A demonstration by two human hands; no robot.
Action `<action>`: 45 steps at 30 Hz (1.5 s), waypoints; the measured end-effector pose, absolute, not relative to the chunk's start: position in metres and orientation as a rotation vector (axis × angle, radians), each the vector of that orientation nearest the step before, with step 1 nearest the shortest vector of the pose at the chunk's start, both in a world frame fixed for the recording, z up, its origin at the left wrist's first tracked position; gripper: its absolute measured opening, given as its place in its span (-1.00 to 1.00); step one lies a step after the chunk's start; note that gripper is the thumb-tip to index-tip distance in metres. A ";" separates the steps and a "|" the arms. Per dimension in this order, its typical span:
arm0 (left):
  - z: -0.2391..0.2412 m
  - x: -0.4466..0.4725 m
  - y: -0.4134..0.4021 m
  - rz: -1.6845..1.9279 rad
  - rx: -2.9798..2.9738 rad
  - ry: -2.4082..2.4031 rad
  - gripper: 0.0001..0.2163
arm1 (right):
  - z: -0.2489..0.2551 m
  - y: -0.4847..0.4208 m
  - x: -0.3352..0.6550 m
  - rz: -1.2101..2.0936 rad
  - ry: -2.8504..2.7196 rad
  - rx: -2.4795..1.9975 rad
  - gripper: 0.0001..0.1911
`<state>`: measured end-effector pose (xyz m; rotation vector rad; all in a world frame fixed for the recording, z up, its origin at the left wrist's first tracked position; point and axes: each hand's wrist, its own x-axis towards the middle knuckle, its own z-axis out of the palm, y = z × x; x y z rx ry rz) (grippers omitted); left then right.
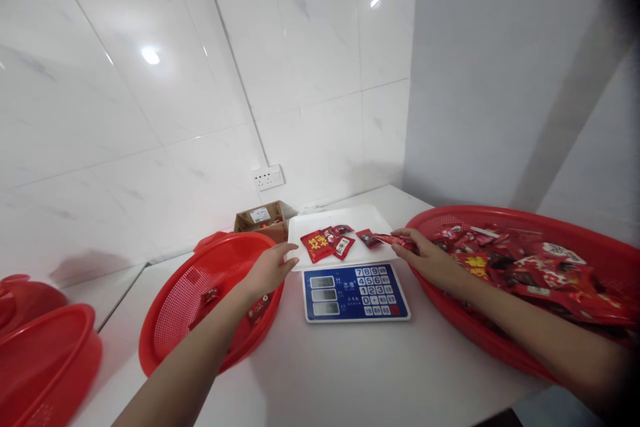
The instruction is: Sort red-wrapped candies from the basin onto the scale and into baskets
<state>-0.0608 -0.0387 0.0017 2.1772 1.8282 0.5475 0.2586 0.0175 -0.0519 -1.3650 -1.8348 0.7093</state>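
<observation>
A: What is the setting?

B: White marble-look wall tiles meet in a corner above a white countertop (350, 373). At the far left sit stacked red basins (45, 353).

A: And moving right?

B: A red mesh basket (173, 310), nearly bare, holds a couple of stray packets (207, 297). The left hand (270, 270) reaches across its rim with the fingers stretched out and apart, holding nothing. The tips are just beside the left edge of a white weighing tray (360, 217). Behind it are a small cardboard box (260, 217) and a wall socket (267, 177).

A: The middle?

B: A blue-faced electronic scale (355, 293) with a keypad; its displays are too blurred to read. Several snack packets (325, 243) lie on the tray.

A: The right?

B: The right hand (430, 257) pinches a red packet (387, 239) between thumb and fingers at the tray's right edge. I cannot tell whether it touches the tray. The wrist crosses the rim of a large red basket (500, 213) heaped with more packets.

A: How is this best handled?

B: As I judge it, the packet should lie flat and wholly inside the tray, not overhanging. Both hands should stay off the tray, so nothing presses on the scale.
</observation>
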 end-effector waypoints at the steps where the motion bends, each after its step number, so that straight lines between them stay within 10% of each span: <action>1: -0.001 -0.064 -0.039 0.546 2.179 1.826 -0.63 | -0.051 0.017 0.259 0.705 -1.838 -1.372 -0.57; 45: -0.015 -0.076 -0.027 0.463 2.264 1.929 -0.70 | -0.050 0.016 0.259 0.725 -1.830 -1.381 -0.54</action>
